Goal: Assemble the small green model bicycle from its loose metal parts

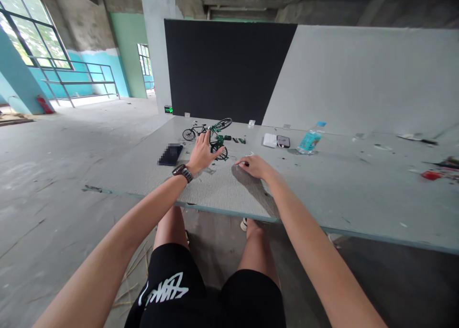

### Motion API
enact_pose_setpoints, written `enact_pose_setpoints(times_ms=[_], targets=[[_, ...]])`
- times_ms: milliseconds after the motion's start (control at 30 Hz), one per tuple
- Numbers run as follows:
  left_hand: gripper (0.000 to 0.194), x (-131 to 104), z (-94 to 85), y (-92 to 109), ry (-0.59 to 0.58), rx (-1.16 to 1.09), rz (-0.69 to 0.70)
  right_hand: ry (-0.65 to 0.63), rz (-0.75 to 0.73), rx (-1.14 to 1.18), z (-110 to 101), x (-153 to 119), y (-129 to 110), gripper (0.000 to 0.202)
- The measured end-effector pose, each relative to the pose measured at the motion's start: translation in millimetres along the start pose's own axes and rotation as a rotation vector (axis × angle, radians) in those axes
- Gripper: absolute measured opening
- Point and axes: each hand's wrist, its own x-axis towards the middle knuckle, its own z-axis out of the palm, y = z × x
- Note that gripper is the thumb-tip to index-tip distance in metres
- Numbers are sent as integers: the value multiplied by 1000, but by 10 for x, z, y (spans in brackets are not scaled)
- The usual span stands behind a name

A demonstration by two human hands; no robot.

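Note:
My left hand (pixel 201 152) lies against a small green model bicycle (pixel 219 139), its fingers stretched forward and the thumb spread over the rear part. Part of the frame is hidden behind the fingers. One wheel (pixel 223 124) of the green model tilts up at the back. Farther left stands a black model bicycle (pixel 189 134), partly covered by the green one. To the right, low over the tabletop, my right hand (pixel 254 165) has its fingers curled together in a pinch; what they hold, if anything, is too small to name.
The grey table (pixel 222 191) carries several small dark green parts (pixel 234 139), a dark phone-like device (pixel 171 155), a white case (pixel 270 140), a dark square case (pixel 283 141) and a blue-labelled bottle (pixel 311 139). Red-handled tools (pixel 432 175) lie far right. A black-and-white panel (pixel 229 70) stands behind.

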Motion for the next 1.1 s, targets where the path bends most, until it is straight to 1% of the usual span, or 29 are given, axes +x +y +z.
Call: enact_pose_setpoints(times_ms=[233,433,567,700,833,1100], targets=[[79,-7,-3,2,0,1,0,-11,8,-30,-26,-5,-25,32],[80,-8,-4,-6,-2,-2,-10,-1,-1,-1,-1,-11,-2,34],[81,-10,-7,-3,-16,-16,-30,0,20,10,32,7,9,35],[81,-9,-11,-1,-10,-10,-28,-7,66,-7,33,12,-33,35],[82,-13,-12,-9,-18,-10,-28,10,111,3,22,4,-85,34],[81,-9,-7,-3,-13,-8,-29,67,114,1,57,4,-102,32]])
